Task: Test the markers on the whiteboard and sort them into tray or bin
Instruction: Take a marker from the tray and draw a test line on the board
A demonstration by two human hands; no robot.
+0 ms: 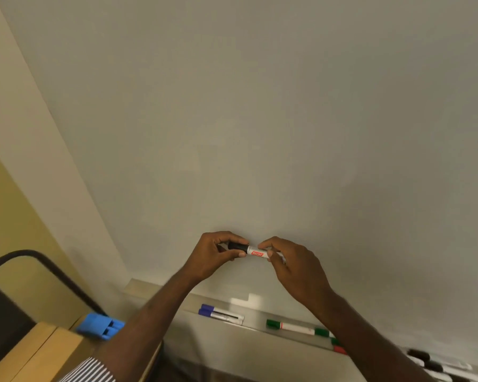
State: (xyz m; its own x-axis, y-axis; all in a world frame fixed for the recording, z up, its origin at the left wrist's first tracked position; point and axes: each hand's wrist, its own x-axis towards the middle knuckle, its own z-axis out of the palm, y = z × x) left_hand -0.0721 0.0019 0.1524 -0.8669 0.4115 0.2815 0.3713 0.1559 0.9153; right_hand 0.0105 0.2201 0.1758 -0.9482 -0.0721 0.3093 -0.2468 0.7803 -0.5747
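The whiteboard (260,106) fills most of the view, its surface blank. Along its bottom edge runs the marker tray (255,317), a pale ledge. To the lower left stands a wooden cabinet (36,351), with a blue board eraser (100,325) lying at its far edge, just beside the tray's left end.

Both hands are raised in front of the lower part of the whiteboard, above the tray. The left hand (213,256) has its fingers and thumb curled round the black cap of a black whiteboard marker (250,250). The right hand (293,264) pinches the marker's white barrel between thumb and fingers, just beside its red label. The marker lies roughly level between the two hands, cap on.

On the tray, two blue markers (218,313) lie side by side near the left end. Further right lies a green marker (289,326), then another green cap and a red one partly hidden by the right forearm. Black markers (436,366) lie near the tray's right end, blurred.
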